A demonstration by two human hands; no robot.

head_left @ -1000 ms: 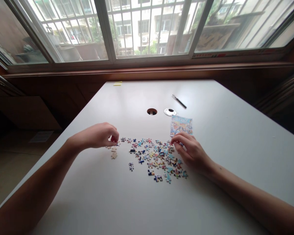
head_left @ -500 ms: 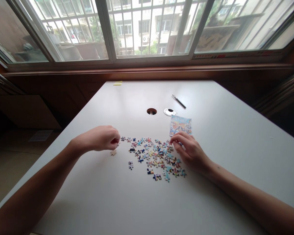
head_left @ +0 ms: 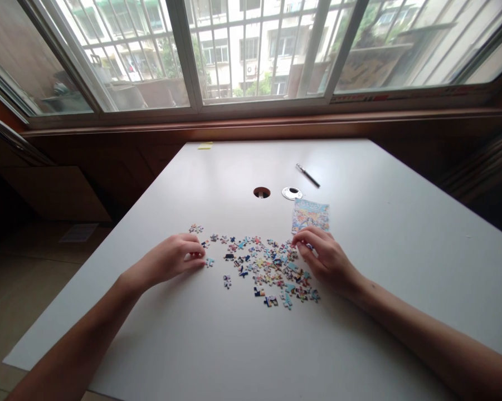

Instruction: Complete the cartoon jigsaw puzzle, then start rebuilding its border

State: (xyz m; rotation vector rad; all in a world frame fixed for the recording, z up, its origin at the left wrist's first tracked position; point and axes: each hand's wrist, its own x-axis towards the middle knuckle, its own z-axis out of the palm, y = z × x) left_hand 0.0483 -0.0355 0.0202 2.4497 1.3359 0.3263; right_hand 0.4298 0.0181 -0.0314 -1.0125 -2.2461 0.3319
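Note:
Small jigsaw puzzle pieces (head_left: 271, 267) in many colours lie scattered in a loose heap, mostly picture side up. At the heap's left side is my left hand (head_left: 178, 253), its thumb and fingers curved with a gap between them. A teal puzzle piece (head_left: 209, 262) lies right at its thumb tip; whether they touch is unclear. Just beyond that hand lie a few puzzle pieces (head_left: 196, 228) close together. My right hand (head_left: 321, 253) rests at the heap's right edge, fingers loosely bent and apart, the index fingertip at a pinkish piece.
Behind my right hand lies a colourful picture sheet (head_left: 311, 215). Farther back on the white table (head_left: 217, 340) are a round cable hole (head_left: 261, 192), its silver cover (head_left: 291, 193) and a pen (head_left: 307, 175). A yellow sticker (head_left: 205, 146) marks the far edge, below a barred window.
My left hand has opened from a fist and drawn slightly back. Where a piece lay plain beige side up, a teal one now lies nearby. My right hand has stayed put.

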